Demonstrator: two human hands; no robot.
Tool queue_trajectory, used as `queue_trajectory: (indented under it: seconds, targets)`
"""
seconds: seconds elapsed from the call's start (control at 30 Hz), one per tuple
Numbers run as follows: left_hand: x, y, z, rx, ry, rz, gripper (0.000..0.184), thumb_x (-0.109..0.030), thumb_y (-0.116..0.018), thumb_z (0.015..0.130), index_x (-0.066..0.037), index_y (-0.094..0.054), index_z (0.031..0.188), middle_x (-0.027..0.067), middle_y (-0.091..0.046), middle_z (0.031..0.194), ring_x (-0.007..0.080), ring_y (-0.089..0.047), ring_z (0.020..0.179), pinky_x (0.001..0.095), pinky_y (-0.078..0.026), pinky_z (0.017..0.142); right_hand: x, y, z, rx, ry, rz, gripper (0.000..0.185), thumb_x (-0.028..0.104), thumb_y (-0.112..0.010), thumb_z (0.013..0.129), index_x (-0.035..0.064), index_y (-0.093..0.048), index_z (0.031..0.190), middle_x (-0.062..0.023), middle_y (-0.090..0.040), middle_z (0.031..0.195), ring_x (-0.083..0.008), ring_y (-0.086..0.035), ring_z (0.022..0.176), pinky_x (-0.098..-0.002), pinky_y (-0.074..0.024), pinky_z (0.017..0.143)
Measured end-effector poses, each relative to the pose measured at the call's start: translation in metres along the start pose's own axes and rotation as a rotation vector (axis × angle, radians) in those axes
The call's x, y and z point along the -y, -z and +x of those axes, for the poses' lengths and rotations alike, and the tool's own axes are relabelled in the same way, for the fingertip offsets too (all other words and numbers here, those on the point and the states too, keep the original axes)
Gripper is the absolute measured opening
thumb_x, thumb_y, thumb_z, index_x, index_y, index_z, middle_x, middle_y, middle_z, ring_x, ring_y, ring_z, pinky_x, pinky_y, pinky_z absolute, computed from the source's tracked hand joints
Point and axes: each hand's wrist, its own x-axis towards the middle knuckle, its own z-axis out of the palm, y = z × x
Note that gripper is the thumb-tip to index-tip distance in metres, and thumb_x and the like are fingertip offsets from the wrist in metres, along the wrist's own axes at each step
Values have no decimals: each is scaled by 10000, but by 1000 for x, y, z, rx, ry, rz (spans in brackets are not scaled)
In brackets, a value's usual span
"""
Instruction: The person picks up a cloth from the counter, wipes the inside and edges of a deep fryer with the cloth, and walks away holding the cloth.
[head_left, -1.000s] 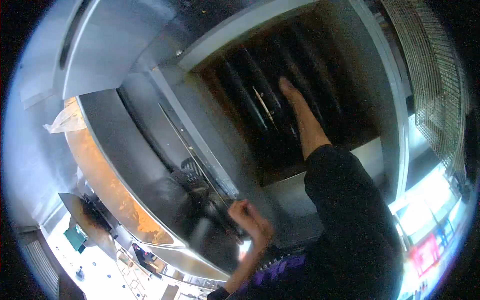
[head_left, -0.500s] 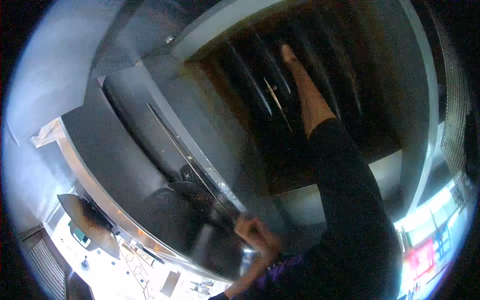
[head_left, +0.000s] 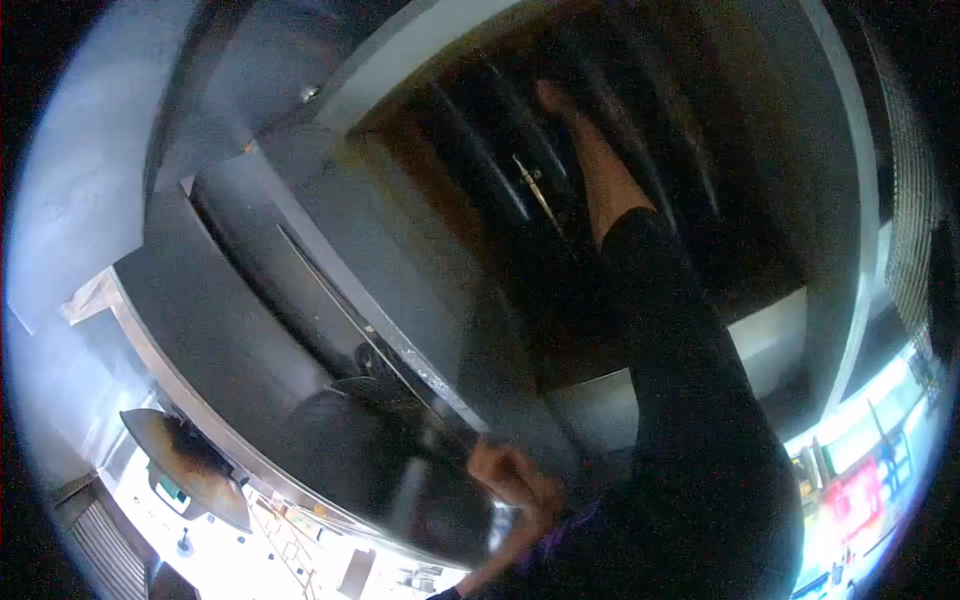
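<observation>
My right hand reaches up on a dark-sleeved arm into a dark recess, over a ridged black panel. Its fingers are lost in the shadow, and I cannot tell whether they touch the panel. Left of that forearm is a slim brass-coloured piece with a hooked tip. Lower down, my left hand is closed, fingers curled, by the lower end of a grey metal ledge. A long thin strip runs along the ledge toward this hand; whether the hand holds it is not clear.
A pale metal frame borders the recess. At lower left, a browned metal pan-like piece stands out before a very bright area. A curved metal rim passes beside it. Brightly lit coloured items show at lower right.
The view has turned slightly, so the recess and ledge sit a little further left. My right hand appears slightly further left; my left hand stays closed by the ledge.
</observation>
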Motion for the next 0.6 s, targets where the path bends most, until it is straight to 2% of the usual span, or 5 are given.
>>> queue_trajectory:
  seconds: [0.07,0.17,0.37,0.6]
  targets:
    - [1,6,-1,17,26,-14,100,-125,-466,864,-39,-457,914,144,-448,935,273,-441,859,401,-355,754,10,1,-5,5,-4,8,612,454,-186,930,33,-266,1367,-159,-216,1431,-288,-185,1329,-383,-158,1083]
    - [2,3,4,28,-62,-19,139,-163,-458,875,-32,-459,921,142,-448,931,277,-437,866,409,-353,769,14,8,-23,0,-12,20,610,452,-186,931,33,-266,1367,-160,-215,1432,-288,-185,1329,-382,-158,1083]
    - [-9,4,8,64,-46,5,97,-82,-468,851,-23,-446,925,142,-435,909,283,-425,848,405,-339,793,32,27,-90,6,-84,69,605,447,-187,933,33,-265,1367,-161,-213,1432,-288,-186,1329,-381,-159,1083]
    - [0,3,1,51,-10,-40,124,-98,-486,851,-29,-443,945,128,-402,931,267,-402,840,392,-335,762,30,26,-57,6,-43,63,600,441,-189,934,32,-264,1367,-162,-211,1432,-288,-186,1329,-380,-160,1084]
